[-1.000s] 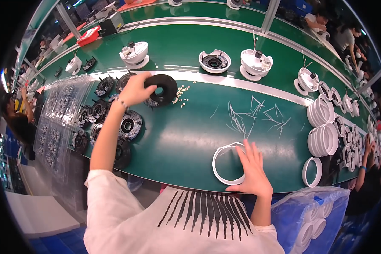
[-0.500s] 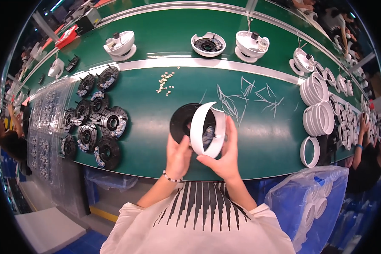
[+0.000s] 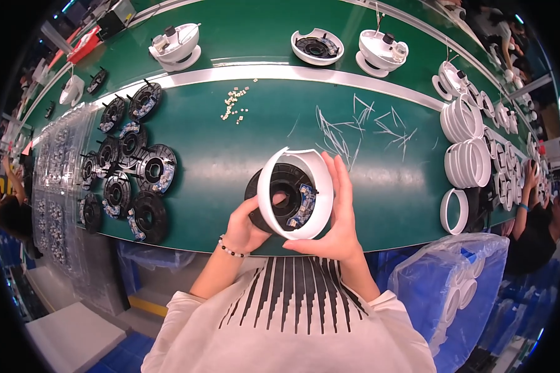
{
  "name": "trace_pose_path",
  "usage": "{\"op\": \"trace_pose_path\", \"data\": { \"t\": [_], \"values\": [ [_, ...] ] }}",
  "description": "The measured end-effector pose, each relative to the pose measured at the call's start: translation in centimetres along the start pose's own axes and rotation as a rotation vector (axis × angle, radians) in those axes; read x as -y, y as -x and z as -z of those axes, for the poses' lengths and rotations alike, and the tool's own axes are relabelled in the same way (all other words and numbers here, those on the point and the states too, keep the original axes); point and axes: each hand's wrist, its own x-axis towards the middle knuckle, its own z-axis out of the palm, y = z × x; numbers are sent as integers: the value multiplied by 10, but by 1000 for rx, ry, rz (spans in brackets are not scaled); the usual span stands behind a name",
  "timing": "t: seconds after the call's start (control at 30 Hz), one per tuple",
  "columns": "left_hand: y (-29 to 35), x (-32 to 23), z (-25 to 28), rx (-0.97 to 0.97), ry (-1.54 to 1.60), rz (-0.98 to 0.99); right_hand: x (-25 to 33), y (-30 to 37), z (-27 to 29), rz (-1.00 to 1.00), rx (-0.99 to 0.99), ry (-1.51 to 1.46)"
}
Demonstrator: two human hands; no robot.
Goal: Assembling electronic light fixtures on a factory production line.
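Over the front of the green bench, my right hand [image 3: 341, 227] grips a white plastic ring [image 3: 322, 214] with a notch in its far edge. Its thumb lies along the near rim and its fingers go up the right side. Behind the ring, my left hand [image 3: 246, 225] is closed on a round black plastic base [image 3: 254, 186]. A fingertip shows through the base's centre hole. A curved blue circuit board [image 3: 305, 205] on the base is visible through the ring. The two parts overlap in view; whether they touch is hard to tell.
Several black bases [image 3: 157, 169] with circuit boards lie at left, beside clear plastic trays [image 3: 56, 180]. Small pale connectors [image 3: 233, 102] and thin white strips [image 3: 336, 133] are scattered beyond my hands. White rings [image 3: 466, 163] are stacked at right, above a blue plastic-lined bin [image 3: 410, 292].
The white ring has turned to face me more and shifted left over the black base, so the circuit board shows through it. My left hand has moved slightly left.
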Motion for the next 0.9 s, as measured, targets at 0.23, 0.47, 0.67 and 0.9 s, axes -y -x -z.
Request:
{"op": "trace_pose_path", "data": {
  "t": [0.23,0.47,0.67,0.9],
  "values": [
    [-4,12,-14,26,112,-97,0,10,-1,-122,-203,-272],
    [-3,7,0,302,295,-92,9,12,-7,-121,-21,59],
    [-12,3,-5,49,365,-51,13,12,-7,-92,29,174],
    [-11,2,-25,125,345,-92,16,11,-11,56,53,542]
  ]
}}
